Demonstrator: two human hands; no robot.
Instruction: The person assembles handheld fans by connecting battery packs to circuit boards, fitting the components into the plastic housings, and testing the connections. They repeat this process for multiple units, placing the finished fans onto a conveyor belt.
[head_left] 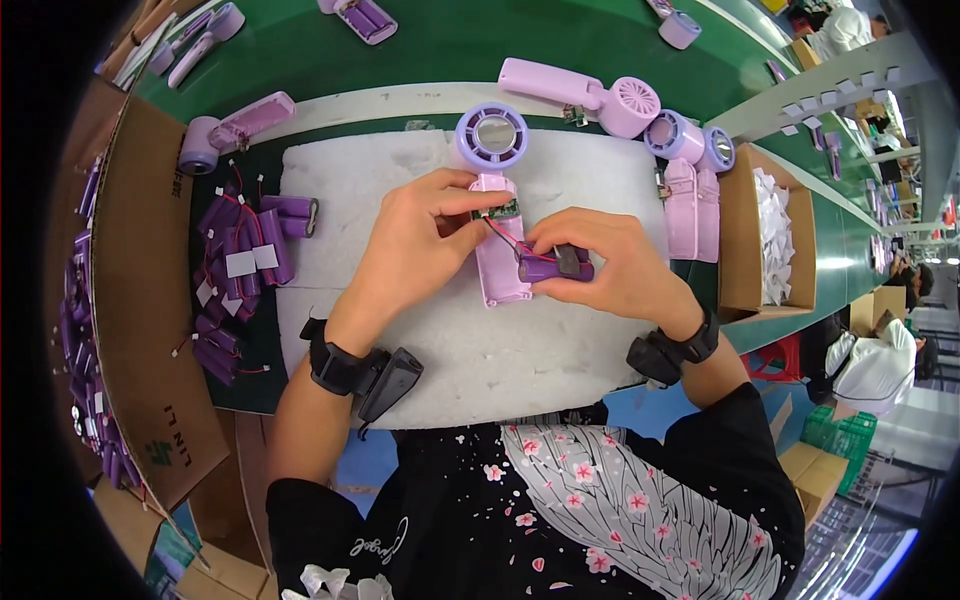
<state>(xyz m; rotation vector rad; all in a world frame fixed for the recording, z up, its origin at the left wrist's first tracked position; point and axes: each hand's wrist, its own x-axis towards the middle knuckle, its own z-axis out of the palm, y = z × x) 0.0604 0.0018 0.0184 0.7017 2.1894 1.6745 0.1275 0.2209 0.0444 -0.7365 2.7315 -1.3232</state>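
Observation:
A pink handheld fan (pixel 497 262) lies on a white foam pad (pixel 400 378), its handle open and its round purple head (pixel 492 136) pointing away from me. My left hand (pixel 420 235) has its fingers at the green circuit board (pixel 502 209) in the upper handle, thumb and forefinger on either side of it. My right hand (pixel 610 260) grips a purple battery pack (pixel 542 266) with a dark pad on it, beside the handle's right edge. Red and black wires (pixel 505 234) run from the pack to the board.
Several wired purple batteries (pixel 240 245) are heaped at left beside a large cardboard box (pixel 150 300). More fans (pixel 628 106) and open fan shells (pixel 690 205) lie beyond and right of the pad. A cardboard box (pixel 740 240) of white slips stands at right. Other people are farther right.

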